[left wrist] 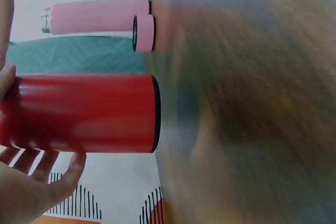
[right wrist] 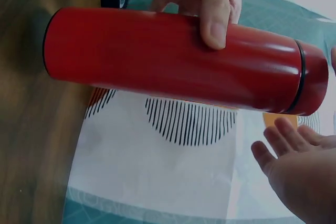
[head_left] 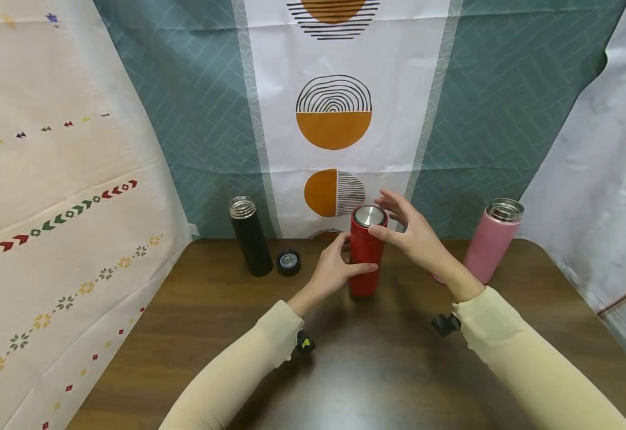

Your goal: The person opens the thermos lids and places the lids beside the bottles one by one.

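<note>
A red thermos [head_left: 365,263] with its lid [head_left: 370,216] on stands upright at the back middle of the table. My left hand [head_left: 335,267] grips its body from the left; in the right wrist view the left thumb [right wrist: 214,27] lies across the red side. Around the lid, my right hand [head_left: 406,230] is spread, its thumb right at the lid's front edge in the head view. The right wrist view shows the right fingers [right wrist: 294,142] loosely bent and apart from the lid.
To the left stand a black bottle [head_left: 252,242] without its lid and a black lid [head_left: 288,263]. At the right is an uncapped pink bottle [head_left: 491,245], with a pink lid [left wrist: 145,33] beside it. A patterned cloth [head_left: 339,131] hangs behind the wooden table [head_left: 210,346].
</note>
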`<state>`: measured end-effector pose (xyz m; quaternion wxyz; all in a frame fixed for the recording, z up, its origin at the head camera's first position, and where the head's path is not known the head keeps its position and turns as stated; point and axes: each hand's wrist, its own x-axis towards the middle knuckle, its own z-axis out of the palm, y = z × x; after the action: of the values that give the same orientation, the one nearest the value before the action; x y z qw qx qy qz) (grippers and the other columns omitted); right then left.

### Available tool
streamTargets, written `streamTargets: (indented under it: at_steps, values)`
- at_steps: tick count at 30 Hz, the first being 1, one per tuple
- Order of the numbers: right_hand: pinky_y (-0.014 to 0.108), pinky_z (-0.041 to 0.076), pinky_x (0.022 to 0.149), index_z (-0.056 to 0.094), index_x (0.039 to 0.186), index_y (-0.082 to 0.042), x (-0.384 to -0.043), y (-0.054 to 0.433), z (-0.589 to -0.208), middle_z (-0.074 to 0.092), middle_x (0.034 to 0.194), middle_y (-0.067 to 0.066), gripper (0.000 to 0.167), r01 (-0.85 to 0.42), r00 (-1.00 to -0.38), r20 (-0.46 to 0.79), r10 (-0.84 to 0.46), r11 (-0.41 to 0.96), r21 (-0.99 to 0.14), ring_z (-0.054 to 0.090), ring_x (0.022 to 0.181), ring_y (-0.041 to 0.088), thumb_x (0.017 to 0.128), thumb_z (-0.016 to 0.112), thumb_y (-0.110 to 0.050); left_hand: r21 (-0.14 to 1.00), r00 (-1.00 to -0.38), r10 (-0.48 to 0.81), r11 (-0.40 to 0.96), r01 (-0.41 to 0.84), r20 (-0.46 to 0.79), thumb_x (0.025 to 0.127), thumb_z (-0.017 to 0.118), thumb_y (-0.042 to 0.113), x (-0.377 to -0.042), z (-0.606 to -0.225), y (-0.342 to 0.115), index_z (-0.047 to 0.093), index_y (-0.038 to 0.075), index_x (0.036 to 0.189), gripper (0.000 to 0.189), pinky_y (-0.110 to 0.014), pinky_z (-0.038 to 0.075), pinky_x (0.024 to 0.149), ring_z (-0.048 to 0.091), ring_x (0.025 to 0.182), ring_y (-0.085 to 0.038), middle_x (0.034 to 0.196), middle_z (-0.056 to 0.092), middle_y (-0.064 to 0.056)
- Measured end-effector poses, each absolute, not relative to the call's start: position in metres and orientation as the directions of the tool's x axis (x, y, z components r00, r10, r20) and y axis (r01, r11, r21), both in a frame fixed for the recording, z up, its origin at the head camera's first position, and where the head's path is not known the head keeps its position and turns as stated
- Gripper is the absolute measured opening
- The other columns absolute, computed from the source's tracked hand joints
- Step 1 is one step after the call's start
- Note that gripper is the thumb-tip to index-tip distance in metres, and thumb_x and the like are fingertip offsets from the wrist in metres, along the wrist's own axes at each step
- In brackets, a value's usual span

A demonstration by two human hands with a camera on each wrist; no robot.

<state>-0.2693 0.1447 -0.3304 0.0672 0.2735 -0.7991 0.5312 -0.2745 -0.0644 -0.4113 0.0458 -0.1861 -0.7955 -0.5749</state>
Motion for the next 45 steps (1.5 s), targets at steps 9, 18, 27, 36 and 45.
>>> streamTargets:
  at_steps: [9,18,27,36,45]
  values:
    - [0.06,0.037,0.116,0.034,0.161,-0.013,-0.258,0.134,-0.335,0.048,0.154,0.011,0.081,-0.515,-0.821,0.39,-0.417,0.244,-0.822,0.043,0.144,0.037,0.094,0.077,-0.028,0.904,-0.922,0.287,0.263,0.338,0.261,0.084,0.089,0.027,-0.256,-0.409,-0.078,0.054,0.02,0.14,0.066,-0.042,0.059,0.094,0.072,0.11,-0.024,0.133,0.063,-0.001]
    - [0.057,0.041,0.113,0.041,0.158,-0.014,-0.251,0.125,-0.342,0.054,0.147,0.012,0.077,-0.514,-0.818,0.386,-0.426,0.241,-0.823,0.05,0.138,0.034,0.093,0.08,-0.025,0.905,-0.918,0.325,0.279,0.32,0.225,0.088,0.085,0.028,-0.246,-0.417,-0.091,0.051,0.018,0.144,0.066,-0.046,0.058,0.096,0.071,0.111,-0.028,0.135,0.063,-0.004]
    - [0.058,0.04,0.113,0.051,0.152,-0.016,-0.242,0.119,-0.35,0.06,0.143,0.007,0.07,-0.496,-0.821,0.345,-0.455,0.27,-0.825,0.052,0.133,0.03,0.09,0.081,-0.032,0.921,-0.922,0.34,0.269,0.282,0.183,0.088,0.085,0.031,-0.231,-0.428,-0.097,0.052,0.02,0.143,0.065,-0.046,0.058,0.096,0.07,0.113,-0.027,0.133,0.064,-0.002]
    - [0.058,0.04,0.112,0.059,0.143,-0.019,-0.236,0.117,-0.358,0.065,0.135,0.001,0.06,-0.491,-0.82,0.339,-0.462,0.264,-0.83,0.054,0.13,0.025,0.089,0.083,-0.028,0.93,-0.91,0.377,0.243,0.276,0.171,0.088,0.085,0.027,-0.227,-0.436,-0.1,0.05,0.022,0.146,0.068,-0.043,0.058,0.095,0.069,0.115,-0.027,0.134,0.061,-0.002]
    - [0.054,0.045,0.107,0.059,0.141,-0.019,-0.23,0.111,-0.363,0.063,0.132,-0.001,0.063,-0.503,-0.836,0.379,-0.396,0.279,-0.818,0.057,0.125,0.023,0.086,0.086,-0.03,0.911,-0.9,0.363,0.237,0.338,0.24,0.085,0.088,0.031,-0.227,-0.436,-0.092,0.047,0.028,0.152,0.079,-0.047,0.055,0.1,0.066,0.119,-0.023,0.137,0.063,0.005]
